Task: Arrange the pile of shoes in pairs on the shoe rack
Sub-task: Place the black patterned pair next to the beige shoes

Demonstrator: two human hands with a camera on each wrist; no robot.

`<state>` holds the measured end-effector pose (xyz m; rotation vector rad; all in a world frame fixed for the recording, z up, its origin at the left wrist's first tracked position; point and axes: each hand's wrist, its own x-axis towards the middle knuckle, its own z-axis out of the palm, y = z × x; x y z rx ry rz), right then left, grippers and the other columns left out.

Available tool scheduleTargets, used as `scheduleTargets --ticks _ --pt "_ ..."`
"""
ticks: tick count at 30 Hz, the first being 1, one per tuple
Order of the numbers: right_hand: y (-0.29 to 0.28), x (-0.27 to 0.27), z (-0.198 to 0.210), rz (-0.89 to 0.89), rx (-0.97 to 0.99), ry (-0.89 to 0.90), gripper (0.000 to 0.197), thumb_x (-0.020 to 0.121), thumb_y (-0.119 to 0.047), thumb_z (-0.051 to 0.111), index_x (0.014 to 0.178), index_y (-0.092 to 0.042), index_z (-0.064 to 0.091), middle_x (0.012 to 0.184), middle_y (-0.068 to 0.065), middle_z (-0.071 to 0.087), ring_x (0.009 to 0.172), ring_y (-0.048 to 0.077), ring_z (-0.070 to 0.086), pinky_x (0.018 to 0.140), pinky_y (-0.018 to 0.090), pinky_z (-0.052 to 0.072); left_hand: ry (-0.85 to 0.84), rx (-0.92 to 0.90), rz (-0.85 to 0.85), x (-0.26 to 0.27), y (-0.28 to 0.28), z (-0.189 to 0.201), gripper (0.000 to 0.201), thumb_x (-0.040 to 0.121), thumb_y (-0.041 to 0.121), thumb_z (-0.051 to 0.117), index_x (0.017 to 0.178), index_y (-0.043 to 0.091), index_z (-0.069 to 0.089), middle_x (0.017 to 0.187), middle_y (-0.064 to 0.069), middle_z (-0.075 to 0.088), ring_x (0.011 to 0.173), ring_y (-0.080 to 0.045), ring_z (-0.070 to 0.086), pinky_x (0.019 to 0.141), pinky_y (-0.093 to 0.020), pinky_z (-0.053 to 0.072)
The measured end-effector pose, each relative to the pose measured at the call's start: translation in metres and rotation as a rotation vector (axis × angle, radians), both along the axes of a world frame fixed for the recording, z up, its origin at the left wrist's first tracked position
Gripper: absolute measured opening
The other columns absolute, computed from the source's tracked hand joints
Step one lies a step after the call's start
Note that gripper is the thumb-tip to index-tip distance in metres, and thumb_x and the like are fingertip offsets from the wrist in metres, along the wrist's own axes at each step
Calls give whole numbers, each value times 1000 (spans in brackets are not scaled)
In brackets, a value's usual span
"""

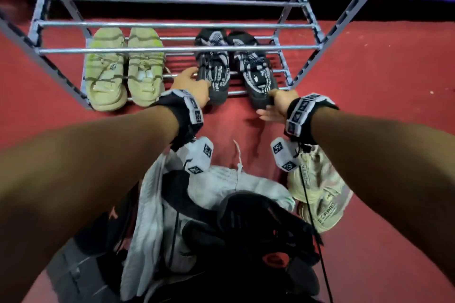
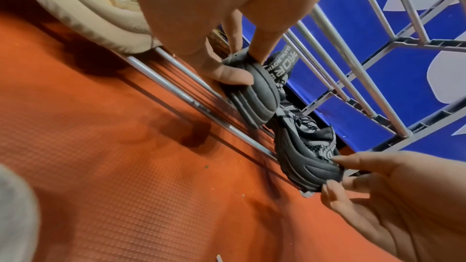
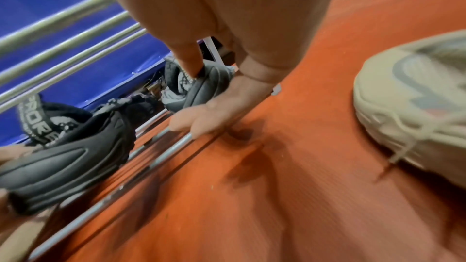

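Observation:
A metal shoe rack (image 1: 172, 49) stands on the red floor. Its lowest shelf holds a pale yellow-green pair (image 1: 125, 74) at the left and two black-and-white sneakers at the right, heels toward me. My left hand (image 1: 194, 83) (image 2: 242, 65) pinches the heel of the left black sneaker (image 1: 216, 69) (image 2: 254, 99) between thumb and fingers. My right hand (image 1: 275, 103) (image 3: 199, 97) grips the heel of the right black sneaker (image 1: 256, 71) (image 3: 201, 87), thumb on top and fingers curled beneath. That heel overhangs the front bar.
Near my body is a pile of shoes (image 1: 234, 216), black, white and grey, with loose laces. A cream sneaker (image 1: 317, 187) (image 3: 416, 103) lies to the right of it on the red mat. A blue wall stands behind the rack. The upper shelves hold nothing.

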<state>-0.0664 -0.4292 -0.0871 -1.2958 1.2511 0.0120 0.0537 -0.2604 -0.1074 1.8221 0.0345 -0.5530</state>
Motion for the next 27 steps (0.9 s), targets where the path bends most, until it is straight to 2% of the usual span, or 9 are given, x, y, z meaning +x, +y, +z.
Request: scheduleTargets --ticks 3,5,6,9,13,18,20,23,27 --pt "-10 11 -3 -81 114 -49 21 106 -21 42 107 -1 49 82 17 62 39 29 66 49 40 61 87 -58 13 5 -9 0 34 87 12 72 118 15 57 85 -3 65 66 -18 66 59 -34 61" --pt "-11 11 -18 -176 180 -73 27 107 -28 41 100 -4 51 78 16 64 39 29 66 75 38 63 70 -26 -31 3 -20 -10 34 78 32 78 104 20 60 89 0 68 75 -22 71 67 -39 63" --pt "-10 10 -26 -200 161 -47 26 106 -29 44 95 -6 53 75 12 62 37 25 65 71 38 63 85 -25 -28 4 -21 -18 36 73 37 79 100 23 60 90 3 68 83 -25 72 76 -43 62" --pt "-3 9 -43 -224 64 -27 27 99 -33 57 98 -5 57 70 8 57 39 18 63 41 30 56 97 -44 24 -6 -24 -21 44 81 27 79 120 18 63 88 10 63 92 -30 71 84 -47 60" --pt "-3 7 -52 -242 98 -121 39 93 -34 66 116 -5 55 97 18 69 60 30 73 51 37 61 175 -48 7 -16 -24 -15 57 87 24 72 140 19 53 106 3 65 76 -17 65 84 -48 60" --pt "3 12 -54 -329 79 -303 43 91 -5 69 130 4 54 93 22 70 60 23 75 60 32 62 317 -69 2 -30 -28 -8 57 93 19 62 143 33 40 118 -7 65 80 -29 72 59 -31 61" --pt "1 12 -55 -394 96 -358 49 92 -1 66 137 2 49 108 27 67 63 27 76 64 36 63 353 -148 31 -37 -35 -8 59 96 9 60 146 31 37 124 -7 60 86 -32 72 54 -27 59" --pt "-7 13 -52 -446 90 -416 56 92 1 65 144 -3 44 127 26 59 61 24 75 61 33 63 343 -298 131 -37 -48 -5 68 94 -3 59 151 23 34 142 -11 51 110 -40 65 71 -30 60" --pt "-20 11 -50 -446 102 -478 54 95 2 61 145 -8 44 126 21 62 69 24 74 62 30 62 356 -349 96 -38 -69 -1 72 95 -1 60 155 19 26 147 -20 44 113 -44 63 96 -42 54"
